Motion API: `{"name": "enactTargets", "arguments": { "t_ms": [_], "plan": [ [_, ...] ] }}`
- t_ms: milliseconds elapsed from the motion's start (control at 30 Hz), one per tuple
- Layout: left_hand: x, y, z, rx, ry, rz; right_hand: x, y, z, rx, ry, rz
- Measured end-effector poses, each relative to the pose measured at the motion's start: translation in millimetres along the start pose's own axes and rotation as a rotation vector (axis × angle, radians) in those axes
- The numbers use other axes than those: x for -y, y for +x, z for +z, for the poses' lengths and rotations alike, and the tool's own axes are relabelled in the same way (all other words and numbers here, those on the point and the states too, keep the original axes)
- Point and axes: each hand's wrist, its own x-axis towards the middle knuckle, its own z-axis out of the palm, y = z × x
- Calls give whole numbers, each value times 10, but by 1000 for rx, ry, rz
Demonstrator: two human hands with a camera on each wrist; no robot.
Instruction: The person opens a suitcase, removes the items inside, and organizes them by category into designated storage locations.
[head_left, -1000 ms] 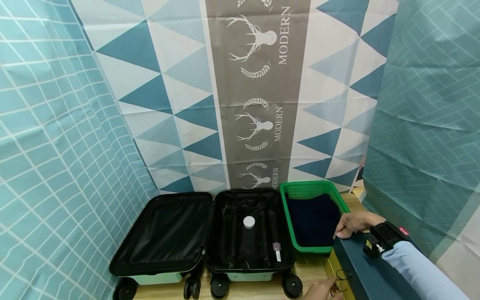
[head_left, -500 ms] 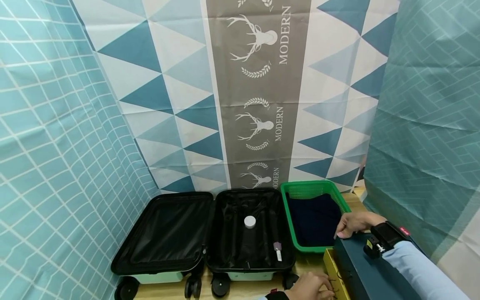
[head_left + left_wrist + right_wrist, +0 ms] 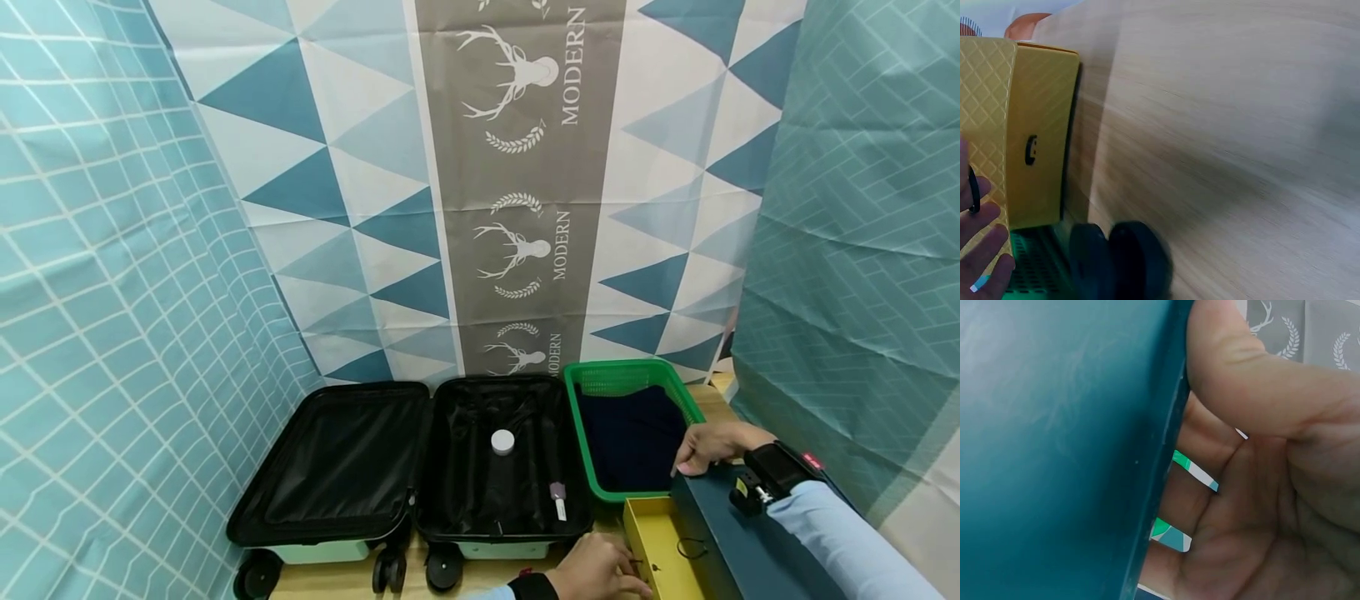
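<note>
A dark blue drawer box [image 3: 757, 533] stands at the lower right of the head view, its yellow drawer [image 3: 670, 537] pulled out toward the left. My left hand [image 3: 595, 568] is at the drawer's front, fingers curled at a black ring handle [image 3: 974, 189] on the diamond-patterned yellow face. Inside the drawer lies a thin dark loop [image 3: 692, 547]. My right hand [image 3: 718, 446] grips the box's far edge, thumb on one side and fingers on the other, as the right wrist view shows close up.
An open black-lined suitcase [image 3: 326, 467] on wheels lies left of the box, with a white round container [image 3: 502, 442] and a small tube [image 3: 558, 500] inside. A green basket [image 3: 591, 467] holding dark cloth [image 3: 633, 437] stands behind the drawer. Patterned curtains hang around.
My left hand has moved left and slightly up, and the yellow drawer has slid out of the box with it. The right hand keeps its grip on the box's edge.
</note>
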Motion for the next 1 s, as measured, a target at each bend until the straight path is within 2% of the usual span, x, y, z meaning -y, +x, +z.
{"name": "enactTargets", "arguments": {
  "t_ms": [233, 500, 633, 700, 767, 833, 933, 1000],
  "plan": [
    [50, -124, -47, -1, -48, -32, 15, -5, -1, -22, 0, 20],
    [72, -165, -74, 14, -42, -9, 57, 15, 55, -102, -27, 121],
    [45, -169, -156, 58, -43, 12, 69, 25, 71, -121, -26, 162],
    [28, -173, -204, 59, -45, 30, 69, 32, 74, -126, -19, 181],
    [8, -172, -263, 33, -46, 52, 69, 38, 75, -129, -13, 196],
    [-10, -151, -342, -30, -29, 82, 68, 40, 74, -130, -15, 201],
    [-31, -67, -508, -135, 6, 106, 65, 41, 74, -132, -15, 204],
    [-24, 25, -643, -188, 40, 93, 65, 39, 74, -130, -5, 199]
  ]
}}
